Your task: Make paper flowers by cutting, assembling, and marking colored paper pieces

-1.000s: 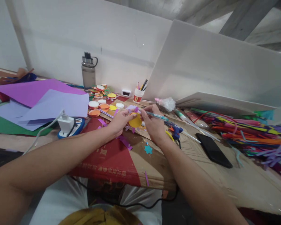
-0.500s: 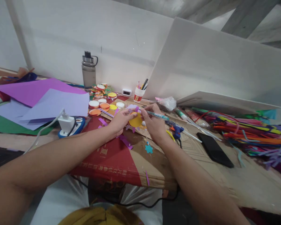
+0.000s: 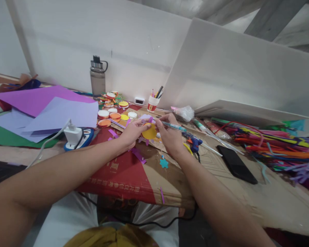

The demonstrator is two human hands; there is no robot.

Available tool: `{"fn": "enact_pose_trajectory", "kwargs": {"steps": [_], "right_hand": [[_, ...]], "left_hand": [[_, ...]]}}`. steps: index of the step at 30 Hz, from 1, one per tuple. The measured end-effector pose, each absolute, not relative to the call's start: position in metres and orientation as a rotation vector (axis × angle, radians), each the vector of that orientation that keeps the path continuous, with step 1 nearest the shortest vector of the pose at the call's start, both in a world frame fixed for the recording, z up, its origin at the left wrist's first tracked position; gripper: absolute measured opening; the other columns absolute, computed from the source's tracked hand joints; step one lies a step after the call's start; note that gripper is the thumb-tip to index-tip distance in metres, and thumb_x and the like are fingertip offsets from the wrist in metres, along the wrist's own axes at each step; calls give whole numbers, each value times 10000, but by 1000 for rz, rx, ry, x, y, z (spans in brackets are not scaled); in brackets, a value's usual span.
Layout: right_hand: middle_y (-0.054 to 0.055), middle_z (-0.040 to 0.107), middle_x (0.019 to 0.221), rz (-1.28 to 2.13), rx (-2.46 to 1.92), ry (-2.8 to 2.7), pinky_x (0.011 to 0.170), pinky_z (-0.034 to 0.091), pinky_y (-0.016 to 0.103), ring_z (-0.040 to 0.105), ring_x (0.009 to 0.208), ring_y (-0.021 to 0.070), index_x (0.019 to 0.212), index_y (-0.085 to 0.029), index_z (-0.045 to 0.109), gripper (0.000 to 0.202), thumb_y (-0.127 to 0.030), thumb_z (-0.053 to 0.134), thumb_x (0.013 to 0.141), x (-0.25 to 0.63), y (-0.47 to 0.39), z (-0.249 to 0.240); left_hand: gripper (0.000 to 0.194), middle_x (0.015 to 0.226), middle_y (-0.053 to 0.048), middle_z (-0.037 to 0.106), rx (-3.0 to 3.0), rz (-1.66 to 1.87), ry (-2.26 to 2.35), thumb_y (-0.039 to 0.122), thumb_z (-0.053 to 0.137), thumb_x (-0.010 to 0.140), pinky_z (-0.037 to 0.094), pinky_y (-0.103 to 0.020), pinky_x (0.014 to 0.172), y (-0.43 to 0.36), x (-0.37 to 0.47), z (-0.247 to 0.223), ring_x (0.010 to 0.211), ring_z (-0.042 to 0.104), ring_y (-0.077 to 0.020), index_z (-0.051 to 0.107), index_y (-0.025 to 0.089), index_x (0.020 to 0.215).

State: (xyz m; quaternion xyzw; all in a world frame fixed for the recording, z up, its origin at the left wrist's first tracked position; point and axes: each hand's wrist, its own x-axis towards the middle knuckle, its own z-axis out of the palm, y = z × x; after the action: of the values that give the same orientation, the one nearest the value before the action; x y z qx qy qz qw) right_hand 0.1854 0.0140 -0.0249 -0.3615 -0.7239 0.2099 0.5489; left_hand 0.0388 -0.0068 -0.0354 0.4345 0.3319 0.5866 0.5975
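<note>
My left hand (image 3: pixel 132 133) is closed on the left side of a yellow round disc (image 3: pixel 149 131) with small purple paper tabs around its edge. Against the disc's upper right edge, the fingers of my right hand (image 3: pixel 171 133) are pinched near a purple tab (image 3: pixel 150 119). A pen (image 3: pixel 173 127) with a teal end lies through the right hand, its barrel pointing right. Below the hands, a teal flower-shaped paper cutout (image 3: pixel 164 163) rests on the cardboard (image 3: pixel 170 183). Purple paper scraps (image 3: pixel 137 156) lie beneath the left wrist.
Several white, orange and yellow discs (image 3: pixel 115 116) sit behind my left hand. A water bottle (image 3: pixel 98 77) and a pen cup (image 3: pixel 153 103) stand by the wall. Purple sheets (image 3: pixel 64 113) lie left. A blue glue gun (image 3: pixel 195 144), a phone (image 3: pixel 237 164) and coloured strips (image 3: pixel 280 144) lie right.
Both hands stay almost in place around the yellow disc. My right fingertips shift very slightly at its upper edge; the things on the table look unmoved.
</note>
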Motion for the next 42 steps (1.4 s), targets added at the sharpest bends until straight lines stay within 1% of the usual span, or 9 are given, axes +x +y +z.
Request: {"fn": "enact_pose_trajectory", "kwargs": {"steps": [4, 10, 15, 18, 25, 29, 33, 40, 42], "right_hand": [[-2, 592, 792, 509, -861, -1719, 634, 490, 293, 589, 684, 135, 865, -225, 513, 196, -409, 576, 878, 186, 13, -25], [-8, 586, 788, 503, -856, -1722, 637, 486, 288, 581, 676, 126, 864, -221, 508, 214, -424, 571, 884, 185, 14, -25], [-20, 577, 770, 501, -847, -1714, 617, 475, 273, 569, 662, 122, 860, -222, 511, 212, -423, 572, 880, 185, 13, -25], [-23, 565, 755, 477, -844, -1725, 617, 468, 272, 565, 661, 123, 851, -223, 510, 203, -414, 574, 881, 185, 14, -25], [-12, 576, 769, 464, -844, -1731, 633, 469, 281, 571, 680, 132, 855, -227, 501, 197, -409, 572, 886, 186, 16, -27], [-9, 582, 770, 477, -831, -1733, 624, 469, 275, 574, 682, 136, 853, -229, 506, 191, -407, 571, 882, 186, 15, -26], [-13, 570, 763, 501, -820, -1719, 605, 465, 269, 563, 657, 129, 854, -231, 508, 190, -407, 574, 877, 186, 15, -26], [-17, 562, 739, 502, -824, -1711, 594, 461, 268, 558, 645, 128, 839, -231, 502, 184, -395, 577, 876, 184, 15, -25], [-14, 565, 745, 512, -824, -1706, 597, 465, 272, 563, 650, 132, 840, -233, 500, 182, -393, 579, 875, 185, 14, -25]], "left_hand": [[413, 871, -71, 706, 997, 1378, 797, 262, 765, 703, 462, -200, 435, -7, 39, -35, 598, 630, -127, 684, 142, 1089], [398, 927, -86, 721, 996, 1379, 789, 240, 748, 716, 485, -194, 497, -9, 40, -32, 662, 644, -130, 688, 140, 1097], [444, 930, -93, 720, 1017, 1359, 771, 257, 746, 716, 466, -193, 461, -8, 39, -34, 635, 636, -132, 666, 131, 1133], [462, 959, -95, 721, 1012, 1370, 762, 263, 756, 710, 472, -189, 491, -7, 39, -35, 667, 642, -129, 666, 135, 1144], [477, 923, -87, 724, 1016, 1359, 783, 266, 758, 711, 464, -203, 471, -8, 39, -34, 632, 635, -134, 663, 144, 1162], [443, 903, -86, 726, 1007, 1366, 787, 245, 743, 728, 482, -203, 516, -8, 39, -34, 649, 634, -127, 669, 136, 1151], [453, 888, -85, 723, 1000, 1358, 786, 244, 740, 733, 476, -209, 495, -7, 39, -35, 621, 630, -130, 662, 143, 1167], [394, 928, -96, 718, 1003, 1372, 772, 205, 716, 746, 484, -191, 493, -9, 39, -33, 637, 634, -119, 671, 120, 1128], [407, 918, -97, 716, 1008, 1369, 776, 216, 722, 742, 479, -198, 460, -8, 39, -34, 616, 632, -125, 667, 120, 1134]]}}
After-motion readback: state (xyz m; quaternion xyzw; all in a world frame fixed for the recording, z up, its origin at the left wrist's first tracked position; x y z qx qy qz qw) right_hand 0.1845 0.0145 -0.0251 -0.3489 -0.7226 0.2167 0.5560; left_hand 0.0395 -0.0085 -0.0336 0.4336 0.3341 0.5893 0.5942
